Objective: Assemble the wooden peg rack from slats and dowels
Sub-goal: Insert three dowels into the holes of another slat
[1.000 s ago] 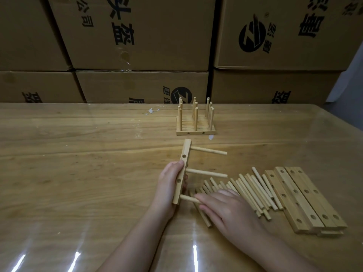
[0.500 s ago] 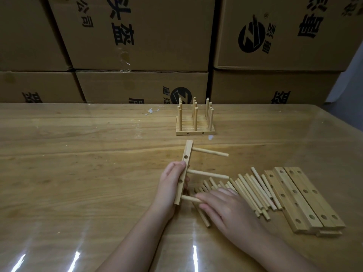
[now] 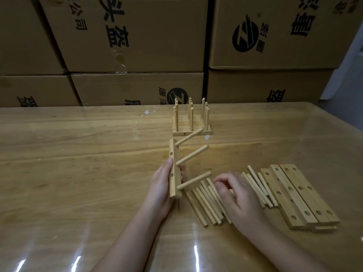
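At rear, head view: stacked brown cartons (image 3: 137, 36) printed in black Chinese characters, with round Z logo (image 3: 245, 37). Nearer: glossy wooden table (image 3: 78, 173), light streaks along front edge. Mid-table, finished peg rack (image 3: 191, 132). Left hand (image 3: 160, 191) curled round slat (image 3: 172, 169) bearing three dowels (image 3: 191, 160), raised on end. Right hand (image 3: 239, 197) over loose dowels (image 3: 204, 205), fingers bent; grip not discernible. Spare slats (image 3: 294, 195) just beside them, at right.

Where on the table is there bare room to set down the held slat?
Bare: the table left of the left hand holding the slat, and the stretch between the finished rack and spare slats. Crowded: loose dowels under the right hand.
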